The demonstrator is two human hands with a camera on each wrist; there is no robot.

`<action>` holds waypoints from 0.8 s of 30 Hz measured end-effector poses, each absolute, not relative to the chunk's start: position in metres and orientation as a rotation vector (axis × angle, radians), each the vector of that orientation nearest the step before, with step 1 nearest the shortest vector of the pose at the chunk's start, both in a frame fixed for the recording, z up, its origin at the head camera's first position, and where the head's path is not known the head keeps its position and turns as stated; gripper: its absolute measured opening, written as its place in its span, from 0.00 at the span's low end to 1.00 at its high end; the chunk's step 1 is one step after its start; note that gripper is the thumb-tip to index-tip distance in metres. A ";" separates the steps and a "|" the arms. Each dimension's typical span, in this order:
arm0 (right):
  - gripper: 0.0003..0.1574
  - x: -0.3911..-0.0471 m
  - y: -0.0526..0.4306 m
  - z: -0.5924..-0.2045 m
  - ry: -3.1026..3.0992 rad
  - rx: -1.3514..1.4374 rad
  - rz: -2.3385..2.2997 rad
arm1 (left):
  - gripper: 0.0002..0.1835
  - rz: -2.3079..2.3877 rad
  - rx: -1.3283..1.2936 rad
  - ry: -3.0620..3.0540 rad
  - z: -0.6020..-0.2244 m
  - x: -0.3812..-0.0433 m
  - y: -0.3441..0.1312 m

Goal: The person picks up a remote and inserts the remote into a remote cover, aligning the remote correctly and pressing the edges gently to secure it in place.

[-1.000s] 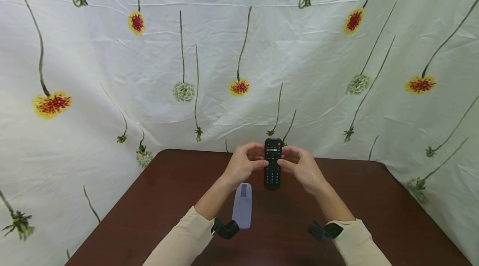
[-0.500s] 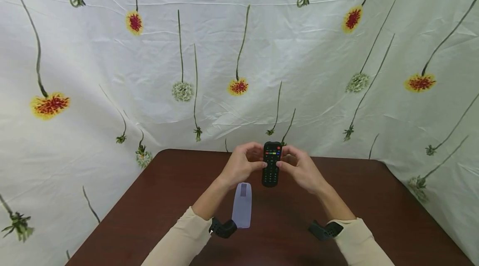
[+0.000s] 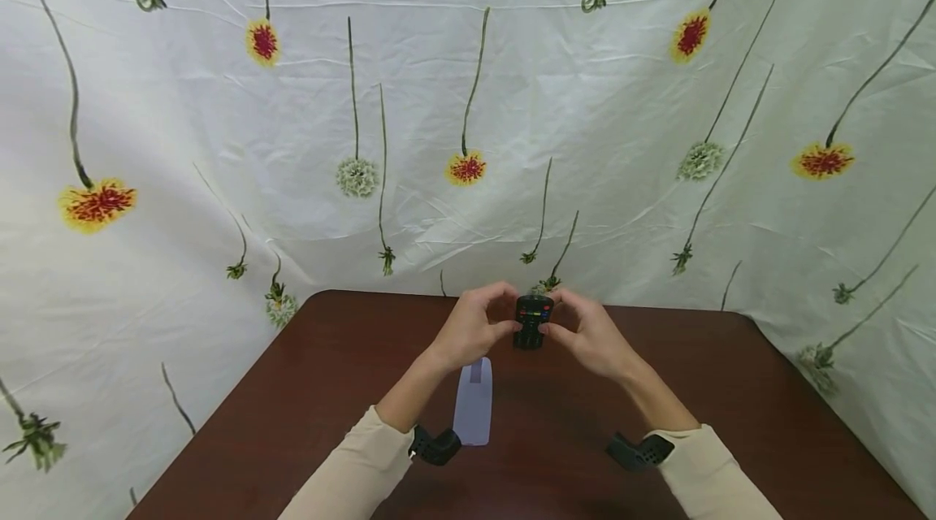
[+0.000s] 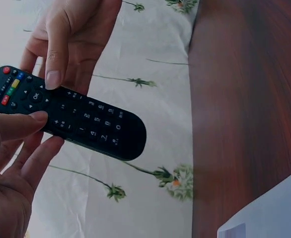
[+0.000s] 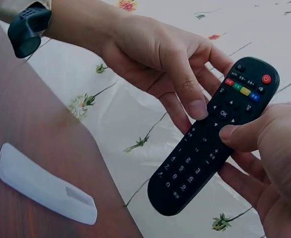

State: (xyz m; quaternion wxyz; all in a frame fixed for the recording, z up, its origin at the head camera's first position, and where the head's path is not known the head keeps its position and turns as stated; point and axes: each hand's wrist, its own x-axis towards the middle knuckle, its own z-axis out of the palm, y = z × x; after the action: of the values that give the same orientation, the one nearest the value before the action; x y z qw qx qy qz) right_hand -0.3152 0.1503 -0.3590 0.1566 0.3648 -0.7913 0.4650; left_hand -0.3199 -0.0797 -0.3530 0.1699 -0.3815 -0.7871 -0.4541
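A black remote control [image 3: 533, 317] with coloured buttons is held up between both hands above the far part of the table. My left hand [image 3: 472, 328] grips its left edge, the thumb on the button face and the fingers behind. From the other side my right hand [image 3: 589, 331] holds it the same way. The right wrist view shows the remote's keypad [image 5: 212, 136] with both thumbs near the OK button. On the table below, beside my left forearm, lies a pale translucent sleeve-like cover [image 3: 474, 406] with a small darker rectangle at one end.
The dark brown table [image 3: 541, 455] runs out to a white cloth [image 3: 585, 97] printed with flowers, which hangs behind and at both sides. A black wrist camera [image 3: 435, 445] sits on each forearm.
The remote has tilted in my hands, so its face looks shorter from the head view, and its top end has dropped. Both hands keep their hold; the pale cover stays put.
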 end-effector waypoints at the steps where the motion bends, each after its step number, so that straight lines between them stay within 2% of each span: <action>1: 0.16 -0.315 0.151 -0.359 -2.246 1.063 1.292 | 0.17 -1.275 -1.090 -2.233 -0.353 -0.320 -0.080; 10: 0.20 -0.319 0.153 -0.367 -2.079 1.194 1.117 | 0.14 -1.166 -1.132 -2.205 -0.359 -0.323 -0.077; 18: 0.24 -0.324 0.151 -0.371 -1.991 1.217 0.960 | 0.14 -1.367 -1.161 -2.147 -0.363 -0.324 -0.077; 24: 0.23 -0.326 0.150 -0.371 -1.936 1.228 0.834 | 0.16 -1.414 -1.067 -2.189 -0.365 -0.324 -0.084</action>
State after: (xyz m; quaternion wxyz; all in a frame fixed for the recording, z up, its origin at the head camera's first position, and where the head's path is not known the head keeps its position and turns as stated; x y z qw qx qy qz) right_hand -0.3256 0.1498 -0.3713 0.3441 0.4726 -0.7452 0.3210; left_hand -0.3242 -0.0842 -0.3654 0.1620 -0.3739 -0.7671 -0.4956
